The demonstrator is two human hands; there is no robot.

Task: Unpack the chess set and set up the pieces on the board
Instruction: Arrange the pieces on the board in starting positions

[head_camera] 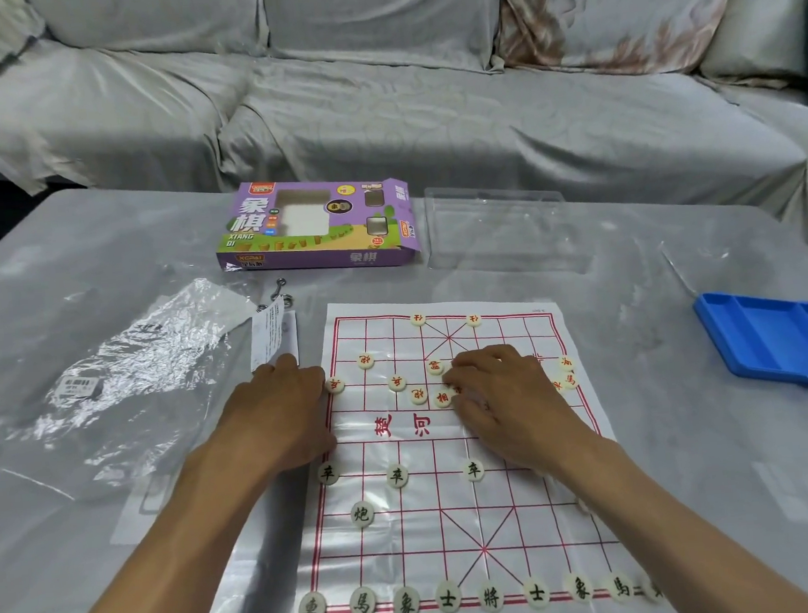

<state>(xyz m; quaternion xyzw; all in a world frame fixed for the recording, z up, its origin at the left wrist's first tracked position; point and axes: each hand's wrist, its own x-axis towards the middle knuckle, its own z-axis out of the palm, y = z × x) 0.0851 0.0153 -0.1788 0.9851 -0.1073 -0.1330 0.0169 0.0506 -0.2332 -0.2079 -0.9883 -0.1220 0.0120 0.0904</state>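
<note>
**Red Side Half Sorted, Black Side Nearly Ranked**

While the black back rank (488,596) lies complete along the near edge of the board (459,453), I log the red pieces (417,395) as loose near the far half's middle, only two set (418,319) on the far edge line.

- Left hand (281,405): flat on the board's left edge, fingers relaxed, holding the sheet down, I judge; one red piece (335,385) sits just beside it.
- Right hand (497,386): knuckles up over the red cluster, fingers curled down onto pieces; whether it pinches one I cannot tell.
- Box (317,226), clear tray (498,229): far edge of the table (696,427).
- Plastic wrap (120,380): left side.
- Blue tray (781,341): right edge.

Step in hand, as I read it: placing red. Next calls for lifting one disc and seating it squarely on its line crossing.
</note>
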